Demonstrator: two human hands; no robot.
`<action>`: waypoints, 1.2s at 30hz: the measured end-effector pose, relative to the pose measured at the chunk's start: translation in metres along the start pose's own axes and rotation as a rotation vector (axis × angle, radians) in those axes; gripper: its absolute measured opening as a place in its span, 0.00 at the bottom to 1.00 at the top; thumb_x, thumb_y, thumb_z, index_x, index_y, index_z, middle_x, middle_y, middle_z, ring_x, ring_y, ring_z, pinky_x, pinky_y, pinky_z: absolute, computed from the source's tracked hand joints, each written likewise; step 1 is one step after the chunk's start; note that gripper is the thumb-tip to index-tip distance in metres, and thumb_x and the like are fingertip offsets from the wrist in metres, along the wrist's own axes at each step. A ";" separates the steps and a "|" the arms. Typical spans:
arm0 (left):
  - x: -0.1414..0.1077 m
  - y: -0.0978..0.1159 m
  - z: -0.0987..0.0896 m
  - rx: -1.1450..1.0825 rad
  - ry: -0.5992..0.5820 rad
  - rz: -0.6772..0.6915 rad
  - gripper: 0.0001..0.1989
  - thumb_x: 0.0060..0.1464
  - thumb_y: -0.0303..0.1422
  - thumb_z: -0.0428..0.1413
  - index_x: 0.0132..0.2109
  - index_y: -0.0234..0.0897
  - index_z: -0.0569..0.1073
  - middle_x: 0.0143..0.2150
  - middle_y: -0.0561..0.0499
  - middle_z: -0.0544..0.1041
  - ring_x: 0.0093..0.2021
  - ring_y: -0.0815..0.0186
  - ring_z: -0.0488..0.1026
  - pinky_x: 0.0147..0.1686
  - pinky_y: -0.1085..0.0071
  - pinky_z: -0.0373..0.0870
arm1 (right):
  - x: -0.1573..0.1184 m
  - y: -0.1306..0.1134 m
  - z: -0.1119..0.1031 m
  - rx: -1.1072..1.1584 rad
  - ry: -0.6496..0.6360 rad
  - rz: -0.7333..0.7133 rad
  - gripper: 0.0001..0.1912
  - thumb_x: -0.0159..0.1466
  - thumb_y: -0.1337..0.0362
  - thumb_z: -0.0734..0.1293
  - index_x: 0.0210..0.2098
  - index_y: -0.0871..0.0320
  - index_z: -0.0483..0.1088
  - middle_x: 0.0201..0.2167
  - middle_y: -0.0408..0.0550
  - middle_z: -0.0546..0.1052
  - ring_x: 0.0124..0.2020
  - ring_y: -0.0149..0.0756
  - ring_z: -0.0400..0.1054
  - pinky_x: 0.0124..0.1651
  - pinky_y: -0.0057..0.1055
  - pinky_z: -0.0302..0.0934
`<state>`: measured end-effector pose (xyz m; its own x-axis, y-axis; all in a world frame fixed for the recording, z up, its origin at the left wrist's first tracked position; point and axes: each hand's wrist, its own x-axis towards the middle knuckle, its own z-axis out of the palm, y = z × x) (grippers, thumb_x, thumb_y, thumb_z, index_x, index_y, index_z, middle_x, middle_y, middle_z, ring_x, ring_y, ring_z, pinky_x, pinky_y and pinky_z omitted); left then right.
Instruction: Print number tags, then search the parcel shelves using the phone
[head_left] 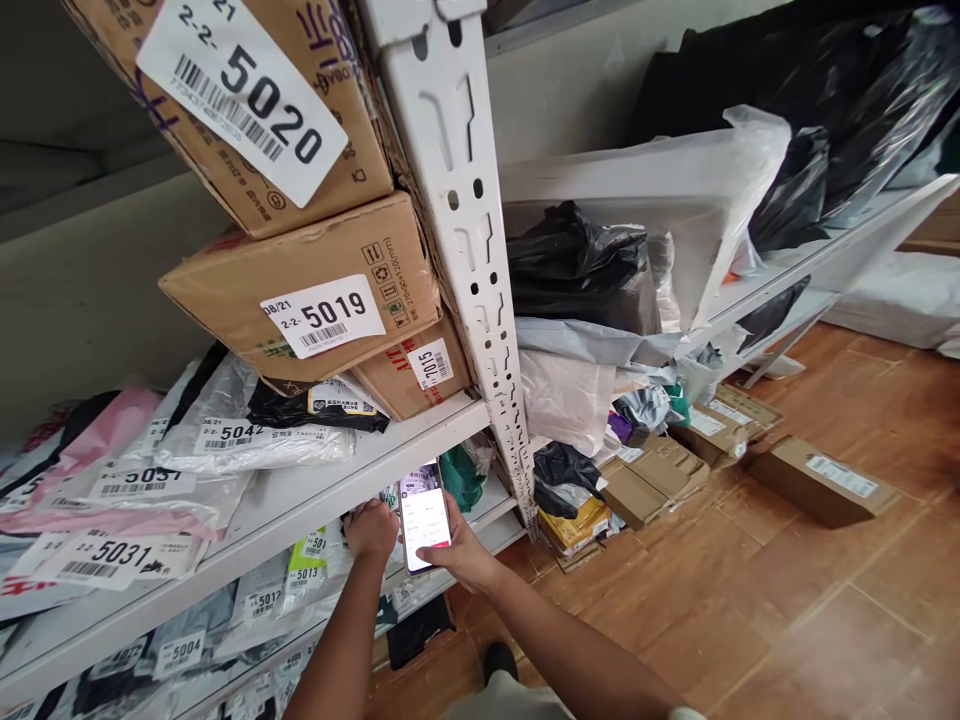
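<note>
A phone (424, 522) with a lit screen is in my right hand (466, 548), whose thumb lies over the lower part of the screen. Just left of the phone, my left hand (370, 530) is closed, its fingers bent in at the parcels of the lower shelf; what they grip is too small to make out. Labelled bags lie around it, among them a yellow-green one (306, 572) marked 5013. Above the hands, on the upper shelf (420, 440), sit a carton (315, 285) labelled 5019 and a grey bag (259, 445) labelled 5042.
A white perforated post (480, 230) stands between two shelf bays. Right of it, a black plastic parcel (577, 265) and other bags fill the shelves. Cartons, one of them long (823, 480), lie on the brown tiled floor (697, 600). Another carton (247, 110) labelled 5020 is stacked high.
</note>
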<state>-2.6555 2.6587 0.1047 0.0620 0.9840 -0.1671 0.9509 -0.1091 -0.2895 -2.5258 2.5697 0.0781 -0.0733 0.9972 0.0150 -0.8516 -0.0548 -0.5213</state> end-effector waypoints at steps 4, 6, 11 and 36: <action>0.000 0.000 0.000 -0.005 -0.004 0.003 0.14 0.57 0.29 0.44 0.38 0.36 0.75 0.45 0.47 0.76 0.49 0.59 0.68 0.46 0.60 0.61 | 0.000 0.000 0.001 0.004 0.000 -0.012 0.46 0.39 0.70 0.78 0.53 0.49 0.56 0.43 0.44 0.74 0.48 0.44 0.68 0.56 0.48 0.56; 0.000 0.000 -0.001 -0.008 -0.004 0.000 0.14 0.58 0.29 0.44 0.39 0.36 0.74 0.45 0.47 0.76 0.49 0.59 0.68 0.46 0.59 0.61 | 0.000 -0.001 0.001 0.003 0.000 -0.010 0.46 0.39 0.70 0.78 0.53 0.49 0.56 0.43 0.43 0.74 0.47 0.44 0.68 0.56 0.49 0.56; 0.001 0.000 0.001 -0.012 -0.001 0.000 0.14 0.58 0.30 0.44 0.39 0.36 0.75 0.45 0.47 0.76 0.49 0.58 0.68 0.47 0.58 0.61 | 0.000 -0.003 0.002 0.007 -0.001 -0.009 0.46 0.39 0.70 0.78 0.53 0.48 0.55 0.43 0.43 0.74 0.47 0.43 0.68 0.56 0.49 0.55; 0.005 -0.002 0.011 -0.023 0.054 -0.026 0.13 0.55 0.32 0.46 0.38 0.38 0.75 0.44 0.46 0.76 0.50 0.59 0.68 0.46 0.61 0.60 | -0.060 -0.068 0.006 0.012 -0.080 0.098 0.43 0.45 0.74 0.70 0.58 0.47 0.55 0.51 0.46 0.74 0.49 0.45 0.69 0.53 0.44 0.57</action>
<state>-2.6602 2.6621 0.0941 0.0524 0.9927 -0.1086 0.9592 -0.0803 -0.2710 -2.4669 2.5128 0.1175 -0.1970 0.9799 0.0324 -0.8445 -0.1528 -0.5132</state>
